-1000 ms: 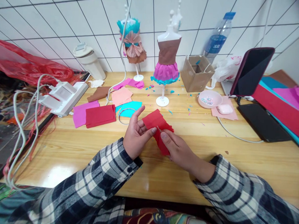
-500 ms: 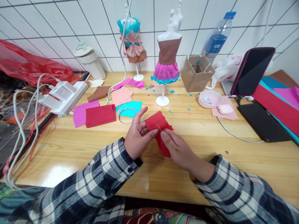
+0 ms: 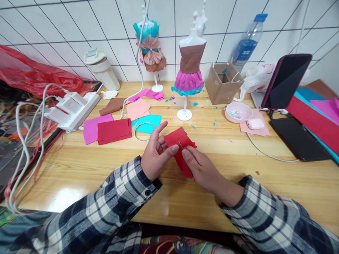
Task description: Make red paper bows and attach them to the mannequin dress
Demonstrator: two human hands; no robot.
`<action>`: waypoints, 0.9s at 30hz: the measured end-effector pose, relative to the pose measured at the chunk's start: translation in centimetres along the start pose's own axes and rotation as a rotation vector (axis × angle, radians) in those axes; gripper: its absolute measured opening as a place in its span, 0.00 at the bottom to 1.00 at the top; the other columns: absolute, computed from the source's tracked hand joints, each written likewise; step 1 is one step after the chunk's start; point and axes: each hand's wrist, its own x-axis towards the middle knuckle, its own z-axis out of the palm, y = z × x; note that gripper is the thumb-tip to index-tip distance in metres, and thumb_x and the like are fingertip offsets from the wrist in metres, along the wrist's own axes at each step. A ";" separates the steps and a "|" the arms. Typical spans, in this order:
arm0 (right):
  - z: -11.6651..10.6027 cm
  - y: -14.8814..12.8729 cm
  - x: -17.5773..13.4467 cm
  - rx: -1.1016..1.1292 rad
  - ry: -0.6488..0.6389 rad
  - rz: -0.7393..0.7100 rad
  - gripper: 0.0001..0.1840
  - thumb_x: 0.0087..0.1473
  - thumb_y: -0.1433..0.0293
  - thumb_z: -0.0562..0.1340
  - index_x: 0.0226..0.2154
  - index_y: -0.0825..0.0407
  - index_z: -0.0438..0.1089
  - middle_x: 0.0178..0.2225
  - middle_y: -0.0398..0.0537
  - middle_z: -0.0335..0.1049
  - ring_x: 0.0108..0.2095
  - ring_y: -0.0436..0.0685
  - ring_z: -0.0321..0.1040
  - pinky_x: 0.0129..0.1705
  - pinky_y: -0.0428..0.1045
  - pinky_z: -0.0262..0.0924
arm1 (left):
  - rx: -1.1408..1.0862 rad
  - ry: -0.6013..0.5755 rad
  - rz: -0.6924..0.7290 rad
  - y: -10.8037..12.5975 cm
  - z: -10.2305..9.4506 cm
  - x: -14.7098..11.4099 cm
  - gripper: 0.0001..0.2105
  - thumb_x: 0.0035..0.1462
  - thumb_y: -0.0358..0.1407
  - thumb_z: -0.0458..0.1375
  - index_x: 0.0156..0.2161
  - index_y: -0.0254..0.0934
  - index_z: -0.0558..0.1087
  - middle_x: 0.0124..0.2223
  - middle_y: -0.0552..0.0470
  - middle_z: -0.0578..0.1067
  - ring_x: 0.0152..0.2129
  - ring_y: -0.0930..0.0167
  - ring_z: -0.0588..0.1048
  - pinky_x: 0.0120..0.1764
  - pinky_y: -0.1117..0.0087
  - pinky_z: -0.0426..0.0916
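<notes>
The thin red sheet [image 3: 176, 136], soft paper or cloth with a ragged edge, is up in both hands, on the near side of the small white dress stand [image 3: 190, 62] with a brown top and pink skirt. The left hand [image 3: 156, 157] pinches it between thumb and fingers. The right hand [image 3: 200, 166] holds it too, along with a skinny needle-like stick [image 3: 180, 144]. The stick could poke the left thumb, since the tip is so close. The sheet could rip if pulled hard, because it looks flimsy. Compared with one second ago, the sheet sits slightly farther from the stand; the stand hasn't moved.
</notes>
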 end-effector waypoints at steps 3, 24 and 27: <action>0.0 0.0 0.0 -0.015 -0.026 0.003 0.16 0.64 0.59 0.48 0.33 0.50 0.63 0.31 0.42 0.68 0.31 0.52 0.63 0.34 0.48 0.55 | -0.002 0.048 0.008 -0.1 -0.3 0.2 0.33 0.52 0.34 0.65 0.61 0.41 0.57 0.38 0.53 0.78 0.34 0.71 0.77 0.41 0.69 0.69; 0.3 0.6 -0.1 0.084 -0.020 0.023 0.20 0.63 0.53 0.47 0.31 0.49 0.60 0.22 0.39 0.59 0.23 0.50 0.57 0.26 0.46 0.52 | -0.048 0.001 -0.063 -0.2 -0.1 0.2 0.39 0.48 0.30 0.67 0.61 0.40 0.53 0.36 0.53 0.79 0.32 0.72 0.78 0.38 0.71 0.70; 0.3 0.6 -0.1 0.085 -0.021 0.030 0.20 0.63 0.53 0.47 0.32 0.49 0.60 0.22 0.39 0.59 0.22 0.50 0.57 0.25 0.46 0.52 | -0.045 0.005 -0.063 -0.1 0.0 0.2 0.38 0.48 0.31 0.67 0.61 0.40 0.53 0.37 0.52 0.79 0.32 0.71 0.79 0.38 0.71 0.71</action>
